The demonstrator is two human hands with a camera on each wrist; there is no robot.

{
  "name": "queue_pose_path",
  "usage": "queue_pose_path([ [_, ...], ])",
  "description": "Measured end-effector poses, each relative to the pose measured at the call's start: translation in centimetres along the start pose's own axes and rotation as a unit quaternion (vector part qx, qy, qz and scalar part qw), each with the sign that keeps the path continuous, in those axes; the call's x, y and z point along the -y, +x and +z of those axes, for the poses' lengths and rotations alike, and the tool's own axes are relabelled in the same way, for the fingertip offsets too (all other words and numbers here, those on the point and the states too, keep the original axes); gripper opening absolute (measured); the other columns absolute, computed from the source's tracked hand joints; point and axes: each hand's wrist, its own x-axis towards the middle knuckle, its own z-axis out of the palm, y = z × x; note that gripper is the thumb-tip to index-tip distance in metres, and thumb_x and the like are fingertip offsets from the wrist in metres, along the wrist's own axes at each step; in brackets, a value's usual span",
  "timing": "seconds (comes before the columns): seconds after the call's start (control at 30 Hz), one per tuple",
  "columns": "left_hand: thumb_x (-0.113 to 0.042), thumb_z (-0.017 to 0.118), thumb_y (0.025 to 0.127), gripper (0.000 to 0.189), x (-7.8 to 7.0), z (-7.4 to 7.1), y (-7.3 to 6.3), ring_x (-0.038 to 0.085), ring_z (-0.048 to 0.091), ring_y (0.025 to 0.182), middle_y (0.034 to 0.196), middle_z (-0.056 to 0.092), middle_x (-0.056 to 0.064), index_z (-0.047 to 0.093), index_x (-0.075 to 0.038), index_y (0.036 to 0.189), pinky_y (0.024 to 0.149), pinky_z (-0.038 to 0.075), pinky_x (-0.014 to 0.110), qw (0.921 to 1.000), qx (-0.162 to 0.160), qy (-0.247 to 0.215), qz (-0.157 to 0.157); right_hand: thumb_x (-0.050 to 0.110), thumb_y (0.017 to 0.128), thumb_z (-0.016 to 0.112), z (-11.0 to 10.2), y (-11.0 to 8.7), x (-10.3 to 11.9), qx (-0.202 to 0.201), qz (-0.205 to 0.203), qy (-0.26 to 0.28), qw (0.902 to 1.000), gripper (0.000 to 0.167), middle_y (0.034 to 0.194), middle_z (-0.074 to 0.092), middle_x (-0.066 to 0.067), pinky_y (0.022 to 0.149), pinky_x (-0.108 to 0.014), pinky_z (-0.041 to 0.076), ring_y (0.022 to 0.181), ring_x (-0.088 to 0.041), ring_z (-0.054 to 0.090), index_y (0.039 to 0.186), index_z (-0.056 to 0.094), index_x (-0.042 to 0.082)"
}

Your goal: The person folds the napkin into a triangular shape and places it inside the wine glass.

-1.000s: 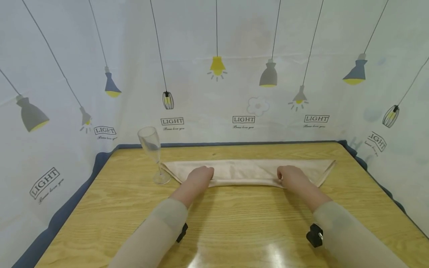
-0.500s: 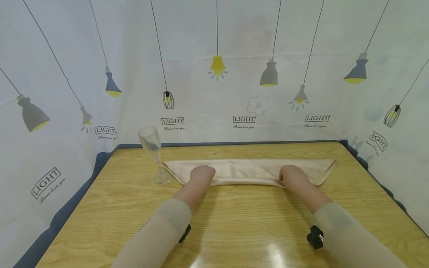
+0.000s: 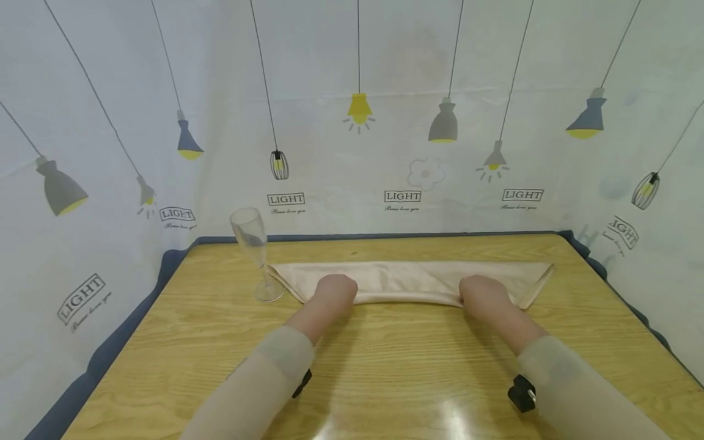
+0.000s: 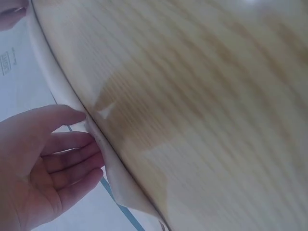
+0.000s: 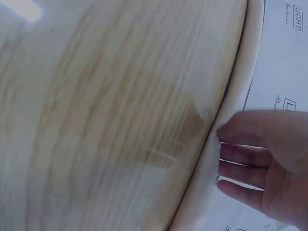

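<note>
A beige satin cloth (image 3: 407, 278) lies across the wooden table, folded into a long band with slanted ends. My left hand (image 3: 335, 293) pinches its near edge left of the middle. Farther right along that same edge, my right hand (image 3: 485, 296) also pinches the fabric. In the left wrist view, thumb and fingertips meet at the rolled cloth edge (image 4: 118, 180). The right wrist view has the thumb and fingers against the cloth's smooth roll (image 5: 208, 161), close to the tabletop. In the head view, the backs of both hands hide their fingertips.
A clear champagne flute (image 3: 252, 232) stands upright at the cloth's left end, its foot (image 3: 269, 291) close by the fabric. Bare wood (image 3: 396, 366) stretches in front of the hands. A white curtain (image 3: 330, 61) printed with lamps rises behind and beside the table.
Both hands keep their places on the near edge, and the fingers of my right hand have turned down out of sight. The near edge has been drawn slightly inward. The flute has not moved.
</note>
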Motion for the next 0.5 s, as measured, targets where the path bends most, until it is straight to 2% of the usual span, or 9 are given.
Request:
queue_pose_path([
  [0.17, -0.006, 0.067, 0.085, 0.023, 0.14, -0.09, -0.36, 0.017, 0.059, 0.069, 0.069, 0.059, 0.000, 0.054, -0.013, 0.067, 0.065, 0.053, 0.035, 0.9998, -0.017, -0.001, 0.013, 0.002, 0.080, 0.064, -0.28, -0.26, 0.00, 0.004, -0.004, 0.007, 1.0000, 0.034, 0.056, 0.040, 0.002, 0.049, -0.030, 0.032, 0.055, -0.015, 0.032, 0.058, 0.042, 0.015],
  [0.27, -0.001, 0.064, 0.086, 0.023, 0.11, -0.09, -0.43, 0.019, 0.063, 0.075, 0.074, 0.062, 0.002, 0.055, -0.012, 0.069, 0.067, 0.054, 0.036, 0.9997, -0.022, -0.001, 0.008, -0.001, 0.083, 0.061, -0.20, -0.36, -0.07, -0.001, -0.010, 0.011, 0.9999, 0.039, 0.056, 0.033, 0.004, 0.050, -0.029, 0.027, 0.055, -0.014, 0.027, 0.058, 0.038, 0.017],
  [0.5, 0.002, 0.058, 0.091, 0.021, 0.14, 0.10, -0.43, 0.020, 0.064, 0.081, 0.081, 0.065, 0.003, 0.059, -0.011, 0.074, 0.070, 0.055, 0.037, 0.9988, -0.003, -0.034, -0.034, -0.005, 0.089, 0.056, -0.05, -0.75, -0.09, -0.016, -0.020, 0.001, 0.9997, 0.042, 0.054, 0.033, 0.004, 0.053, -0.031, 0.030, 0.055, -0.013, 0.027, 0.056, 0.039, 0.016],
])
